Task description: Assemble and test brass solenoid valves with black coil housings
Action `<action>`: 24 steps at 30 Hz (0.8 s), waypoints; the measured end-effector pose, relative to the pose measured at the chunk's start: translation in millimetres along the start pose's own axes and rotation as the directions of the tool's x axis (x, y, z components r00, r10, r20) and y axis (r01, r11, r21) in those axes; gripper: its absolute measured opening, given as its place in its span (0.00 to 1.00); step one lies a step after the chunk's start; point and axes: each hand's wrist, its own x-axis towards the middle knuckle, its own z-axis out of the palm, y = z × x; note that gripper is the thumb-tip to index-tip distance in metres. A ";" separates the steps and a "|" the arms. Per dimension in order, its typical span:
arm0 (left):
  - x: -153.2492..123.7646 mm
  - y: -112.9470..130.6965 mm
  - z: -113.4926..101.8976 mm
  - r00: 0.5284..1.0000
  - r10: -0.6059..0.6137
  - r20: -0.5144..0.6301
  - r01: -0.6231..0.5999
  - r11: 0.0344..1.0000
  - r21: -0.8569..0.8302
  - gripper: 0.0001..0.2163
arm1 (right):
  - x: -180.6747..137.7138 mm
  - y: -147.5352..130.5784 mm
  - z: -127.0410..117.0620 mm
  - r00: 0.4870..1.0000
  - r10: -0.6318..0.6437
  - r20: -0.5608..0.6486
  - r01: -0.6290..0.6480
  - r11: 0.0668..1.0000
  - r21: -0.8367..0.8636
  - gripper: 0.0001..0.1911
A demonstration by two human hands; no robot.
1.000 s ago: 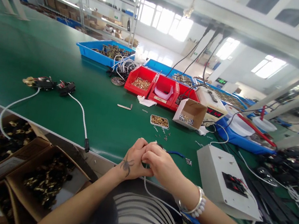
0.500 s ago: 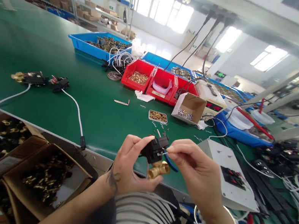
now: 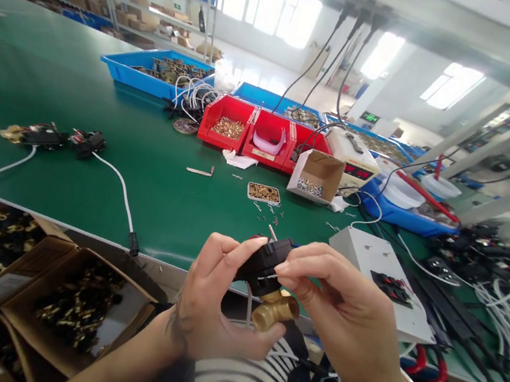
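Observation:
My left hand (image 3: 211, 298) grips a brass valve (image 3: 275, 313) with a black housing (image 3: 265, 262) on top, the thumb under the brass body and the fingers round the housing. The valve is tilted, one round brass opening facing right. At the housing's right side, the thumb and forefinger of my right hand (image 3: 338, 304) are pinched on a thin metal pin (image 3: 268, 277), mostly hidden by the fingertips. A short metal rod (image 3: 272, 231) shows just beyond the housing. Several small wire clips (image 3: 258, 207) lie on the green table beyond my hands.
Two valve assemblies (image 3: 35, 134) with white cables lie at left on the table (image 3: 159, 200). Red bins (image 3: 222, 136), a small tray of brass parts (image 3: 263, 192) and an open carton (image 3: 317, 175) stand ahead. A grey box (image 3: 370, 264) is at right; cardboard boxes (image 3: 82, 299) sit lower left.
The valve and both hands have come slightly lower and closer, and the valve has turned a little. My right fingers have closed in against the housing. The whole view has shifted slightly.

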 end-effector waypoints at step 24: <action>5.6 -3.3 -10.6 0.981 -0.114 0.155 0.147 0.965 -0.219 0.29 | 3.7 7.1 5.9 1.000 0.020 0.011 -0.020 0.999 0.033 0.04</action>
